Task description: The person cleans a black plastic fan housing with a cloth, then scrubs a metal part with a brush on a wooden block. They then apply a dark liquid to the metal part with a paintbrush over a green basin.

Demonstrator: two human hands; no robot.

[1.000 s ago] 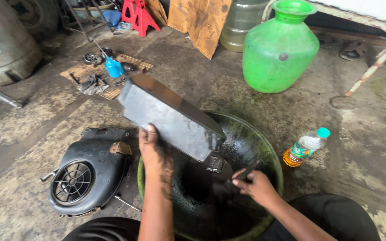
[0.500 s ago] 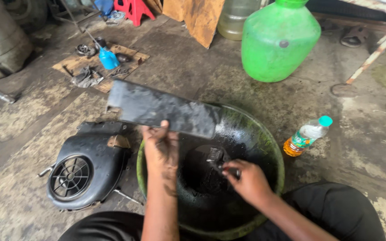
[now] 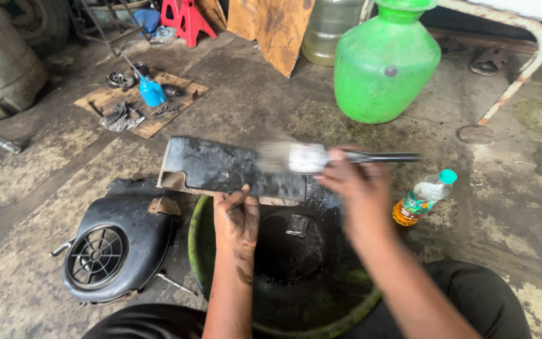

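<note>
My left hand [image 3: 236, 216] grips the lower edge of a long black, greasy metal cover [image 3: 221, 166] and holds it level over a green basin [image 3: 199, 251] of dark liquid. My right hand [image 3: 359, 188] holds a paintbrush [image 3: 321, 157] by its dark handle, and the blurred bristles lie against the right end of the cover. A small metal piece [image 3: 297, 225] rests in the liquid below.
A black fan housing [image 3: 117, 242] lies left of the basin on the concrete floor. A small plastic bottle [image 3: 425, 196] stands to the right. Behind are a green water pot [image 3: 387, 63], a blue oil can [image 3: 152, 91] on a wooden board with loose parts, and a red stand [image 3: 183, 19].
The cover has turned from tilted to level. My right hand has come up out of the basin with the brush and now sweeps it across the cover.
</note>
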